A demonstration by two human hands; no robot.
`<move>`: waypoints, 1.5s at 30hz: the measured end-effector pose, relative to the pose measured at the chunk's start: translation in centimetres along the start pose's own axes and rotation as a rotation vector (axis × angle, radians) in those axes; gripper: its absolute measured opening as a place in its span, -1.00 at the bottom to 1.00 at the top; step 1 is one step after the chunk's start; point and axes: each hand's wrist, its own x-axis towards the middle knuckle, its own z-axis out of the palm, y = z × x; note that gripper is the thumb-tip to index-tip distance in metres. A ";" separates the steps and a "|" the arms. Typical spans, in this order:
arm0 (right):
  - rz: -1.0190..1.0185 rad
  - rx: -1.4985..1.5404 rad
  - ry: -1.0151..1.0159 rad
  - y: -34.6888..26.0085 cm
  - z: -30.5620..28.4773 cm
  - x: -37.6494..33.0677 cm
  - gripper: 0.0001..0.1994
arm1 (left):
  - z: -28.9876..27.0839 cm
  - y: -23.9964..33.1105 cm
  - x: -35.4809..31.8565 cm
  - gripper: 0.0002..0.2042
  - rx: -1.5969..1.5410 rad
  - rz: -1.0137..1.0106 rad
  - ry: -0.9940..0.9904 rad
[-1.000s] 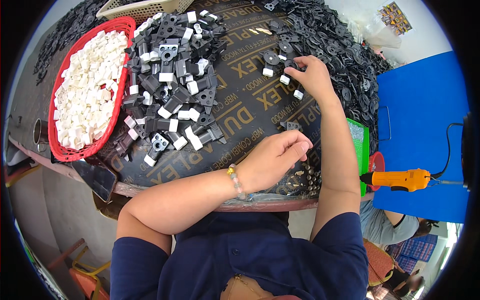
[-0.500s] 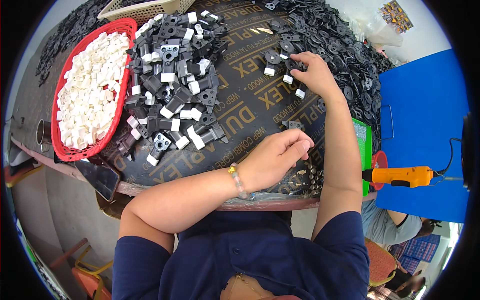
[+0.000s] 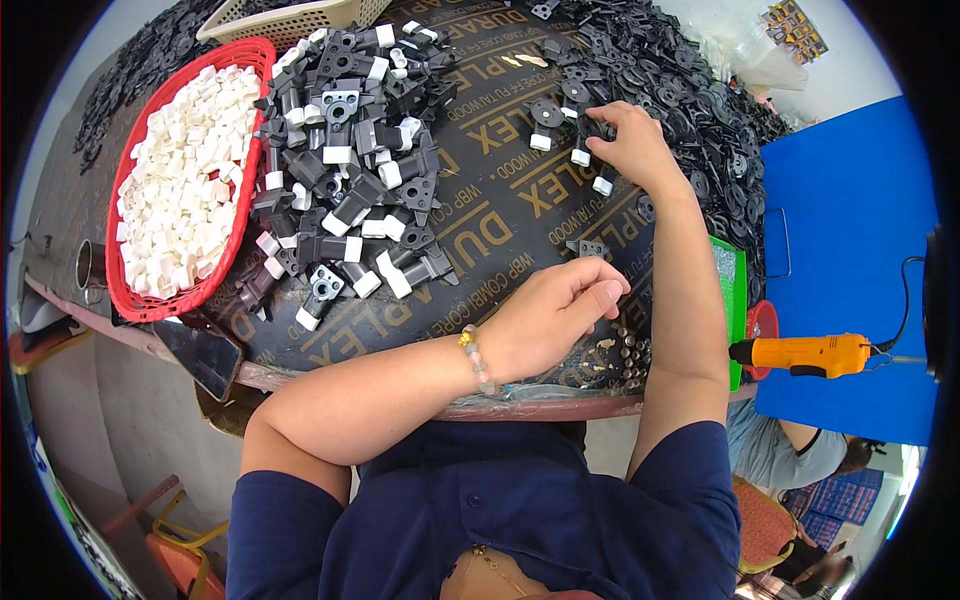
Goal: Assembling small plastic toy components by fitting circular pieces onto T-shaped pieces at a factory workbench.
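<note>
Upper right of centre, the right hand [image 3: 640,150] is half open, thumb and fingers curved about the round head of a black piece with a white block-shaped end [image 3: 580,157]; whether it grips the piece cannot be told. Two similar white-ended pieces [image 3: 544,115] lie to either side. At lower centre, the left hand [image 3: 550,320] is loosely curled, its palm hidden, contents indeterminable; a bracelet of rounded beads [image 3: 476,362] encircles the wrist. The dark, smooth board [image 3: 480,195] bears gold lettering. Upper left: angular black parts with white ends [image 3: 338,108], heaped beside a red lattice basket [image 3: 122,200] of small white blocks [image 3: 180,190]. Upper right: flat black discs [image 3: 715,150], densely layered.
</note>
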 end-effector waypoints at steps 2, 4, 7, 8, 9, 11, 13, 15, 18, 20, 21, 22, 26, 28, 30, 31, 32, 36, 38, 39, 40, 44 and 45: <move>-0.027 0.026 0.022 0.0 0.1 -0.1 -0.57 | 0.0 0.0 0.0 -0.69 0.002 -0.001 0.003; -0.027 0.022 -0.003 0.2 0.2 0.0 -0.57 | 0.0 0.0 0.0 -0.69 0.014 0.006 0.001; -0.033 0.012 -0.013 0.1 0.1 0.0 -0.57 | 0.0 0.0 0.0 -0.69 0.016 0.016 0.003; -0.039 0.005 0.001 0.1 0.1 -0.1 -0.57 | 0.0 -0.1 0.0 -0.69 0.016 0.015 0.003; -0.038 0.005 0.000 0.1 0.2 0.0 -0.57 | 0.0 -0.1 0.1 -0.69 0.011 0.012 0.002; -0.024 0.030 -0.028 0.2 0.2 0.2 -0.56 | 0.1 0.0 0.0 -0.69 0.008 0.007 0.005; -0.056 0.053 0.001 0.2 0.2 0.1 -0.55 | 0.1 0.1 0.0 -0.69 0.008 0.018 -0.001; -0.087 0.077 0.031 -0.3 0.3 -0.2 -0.54 | 0.3 -0.1 0.0 -0.70 0.010 0.014 0.006; -0.308 0.273 0.231 -5.0 -1.5 -1.5 -0.55 | 0.4 0.3 -0.4 -0.73 0.082 0.109 -0.003; -0.359 0.541 -0.068 -9.5 -1.3 -2.7 -0.63 | 0.6 0.5 -0.9 -0.78 0.159 0.285 -0.023; -0.413 0.596 -0.216 -11.5 -1.0 -3.5 -0.60 | 0.6 0.5 -1.2 -0.78 0.162 0.281 -0.017; -0.514 0.520 -0.289 -13.0 -0.7 -4.0 -0.51 | 0.7 0.6 -1.4 -0.79 0.252 0.435 -0.057; -0.534 0.223 -0.255 -16.5 2.3 -7.0 -0.40 | 1.1 0.5 -1.8 -0.82 0.397 0.781 -0.104; -0.532 0.187 -0.229 -16.5 2.1 -7.5 -0.43 | 1.0 0.4 -1.7 -0.83 0.515 0.968 -0.050; -0.530 0.068 -0.470 -15.9 0.5 -7.4 -0.58 | 0.6 0.6 -1.5 -0.82 0.594 1.011 0.046; -0.503 0.063 -0.466 -14.1 -0.2 -7.8 -0.58 | 0.4 0.8 -1.0 -0.81 0.663 1.062 0.136; -0.596 0.417 -0.279 -11.7 -0.9 -8.3 -0.64 | -0.3 1.5 -0.7 -0.77 0.782 1.077 0.243; -0.231 0.436 -0.087 -8.3 -5.8 -11.5 -0.67 | -1.6 3.1 -0.1 -0.60 1.113 0.749 0.444; -0.089 0.521 -0.091 -6.8 -7.2 -13.2 -0.68 | -1.6 2.0 0.3 -0.61 1.027 0.678 0.332; 0.008 0.565 -0.103 -6.1 -7.4 -14.1 -0.68 | -1.5 1.4 0.5 -0.61 0.914 0.667 0.261; 0.023 0.563 -0.096 -5.9 -7.4 -15.0 -0.68 | -1.1 1.1 0.4 -0.61 0.910 0.670 0.246; 0.232 0.888 -0.087 -3.4 -5.6 -18.5 -0.76 | -0.2 0.5 0.4 -0.63 0.433 0.252 0.142; 0.255 0.911 -0.013 -2.6 -5.0 -19.2 -0.79 | -0.3 0.4 0.5 -0.64 0.130 0.107 0.146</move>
